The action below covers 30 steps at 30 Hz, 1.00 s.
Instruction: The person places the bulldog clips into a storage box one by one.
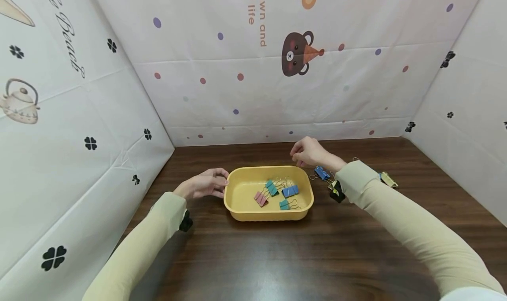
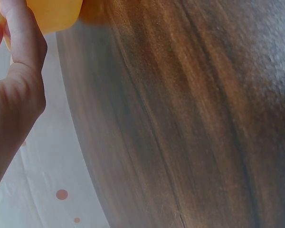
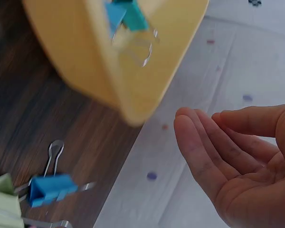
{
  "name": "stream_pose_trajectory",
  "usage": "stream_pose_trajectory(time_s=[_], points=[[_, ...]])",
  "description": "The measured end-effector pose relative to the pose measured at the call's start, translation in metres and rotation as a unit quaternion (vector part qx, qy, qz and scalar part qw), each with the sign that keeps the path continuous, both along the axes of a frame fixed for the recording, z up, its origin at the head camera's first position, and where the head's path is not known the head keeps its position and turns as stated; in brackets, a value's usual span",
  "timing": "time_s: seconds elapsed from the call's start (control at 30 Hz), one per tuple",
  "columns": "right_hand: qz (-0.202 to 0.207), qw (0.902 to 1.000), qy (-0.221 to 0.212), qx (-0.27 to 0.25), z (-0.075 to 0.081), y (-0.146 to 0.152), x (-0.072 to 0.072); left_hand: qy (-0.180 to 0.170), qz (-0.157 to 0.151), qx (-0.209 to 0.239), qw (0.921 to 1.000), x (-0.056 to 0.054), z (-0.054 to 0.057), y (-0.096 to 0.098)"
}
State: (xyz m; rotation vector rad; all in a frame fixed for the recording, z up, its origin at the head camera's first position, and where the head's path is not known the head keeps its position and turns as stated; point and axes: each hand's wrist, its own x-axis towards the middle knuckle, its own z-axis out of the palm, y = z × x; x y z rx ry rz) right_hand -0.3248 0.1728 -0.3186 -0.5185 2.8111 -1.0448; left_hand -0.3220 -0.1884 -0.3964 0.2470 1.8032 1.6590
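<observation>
A yellow plastic basket stands on the table, holding a pink binder clip, a blue binder clip and two teal binder clips. At its left end, my left hand holds the rim, with fingertips and thumb at the edge; the left wrist view catches only part of this hand. Just beyond the back right corner hovers my right hand, fingers loosely bent and nothing between them, as the right wrist view of the hand shows.
Right of the basket lie a blue binder clip, a black and yellow one and a pale yellow one, partly behind the right forearm. Printed white cloth walls border the dark wooden table at the back and sides.
</observation>
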Motion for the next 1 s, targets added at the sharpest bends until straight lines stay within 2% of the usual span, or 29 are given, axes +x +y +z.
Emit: stream_pose_trajectory(time_s=[0.2, 0.37, 0.47, 0.57, 0.67, 0.8, 0.87, 1.0], points=[[-0.026, 0.9980, 0.048, 0.031, 0.002, 0.028, -0.005, 0.000, 0.004, -0.005, 1.0000, 0.000, 0.000, 0.000], [-0.040, 0.9896, 0.109, 0.085, -0.002, 0.051, -0.011, 0.001, 0.008, -0.010, 0.9999, 0.001, 0.000, 0.000], [-0.038, 0.9875, 0.117, 0.098, -0.007, 0.066, -0.015, 0.000, 0.008, -0.009, 0.9999, 0.001, 0.000, 0.000], [-0.007, 0.9901, 0.088, 0.109, -0.011, 0.079, -0.018, 0.001, 0.006, -0.008, 0.9999, 0.002, 0.001, 0.001], [0.029, 0.9925, 0.021, 0.117, -0.013, 0.088, -0.019, 0.001, 0.006, -0.008, 1.0000, 0.002, 0.001, 0.001], [0.060, 0.9881, -0.053, 0.131, -0.014, 0.093, -0.019, 0.002, 0.005, -0.007, 1.0000, 0.001, 0.002, 0.000], [0.075, 0.9849, -0.071, 0.139, -0.014, 0.093, -0.019, 0.003, 0.005, -0.007, 1.0000, 0.001, 0.002, 0.000], [0.105, 0.9772, -0.080, 0.166, -0.016, 0.095, -0.019, -0.002, 0.010, -0.008, 0.9999, 0.001, 0.002, 0.000]])
